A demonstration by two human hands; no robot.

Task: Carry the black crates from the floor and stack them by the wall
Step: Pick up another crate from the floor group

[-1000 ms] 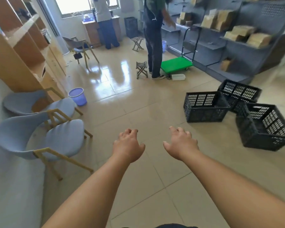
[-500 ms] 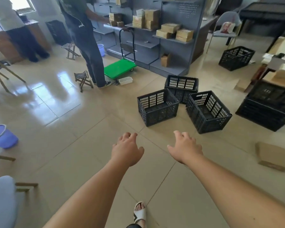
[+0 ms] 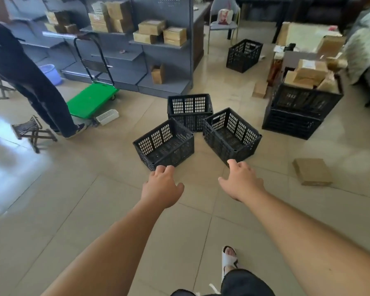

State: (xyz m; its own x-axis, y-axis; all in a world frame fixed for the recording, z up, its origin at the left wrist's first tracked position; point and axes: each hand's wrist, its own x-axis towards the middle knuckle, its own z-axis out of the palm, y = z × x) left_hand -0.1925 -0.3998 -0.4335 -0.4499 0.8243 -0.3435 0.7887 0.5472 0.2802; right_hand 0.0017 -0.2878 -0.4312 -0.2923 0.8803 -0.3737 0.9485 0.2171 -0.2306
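Far left of the frame, a person in dark clothes [image 3: 30, 82] stands on the glossy beige tiled floor [image 3: 73, 210], a small dark folding stool [image 3: 33, 132] just beside their foot. Behind them sits a lavender plastic bucket [image 3: 50, 74], then a green flat-bed trolley [image 3: 92, 100] with a little white slatted basket [image 3: 107, 117] at its near edge. Grey metal shelving [image 3: 158, 86] fills the upper middle, loaded with brown cardboard boxes [image 3: 151, 27]. Now the centre: three black perforated plastic crates, upright and open-topped, clustered tight on the floor. The left black crate [image 3: 165, 144] is nearest, the back black crate [image 3: 189, 110] sits behind, and the right black crate [image 3: 231, 135] is angled alongside. Just below, the left hand [image 3: 161, 186] reaches out palm down, fingers loosely spread, holding nothing. Its fingertips overlap the left black crate's near corner, though I cannot tell whether they touch. The right hand [image 3: 240, 181] is likewise relaxed and empty, fingertips at the near corner of the right black crate. At the bottom edge there is a foot in a white sandal [image 3: 229, 257]. In the upper right, a lone black crate [image 3: 244, 55] stands well apart. Further right is a stack of black crates [image 3: 297, 112], the top one full of cardboard boxes, and a flat brown cardboard box [image 3: 311, 171] lies on the floor near it.
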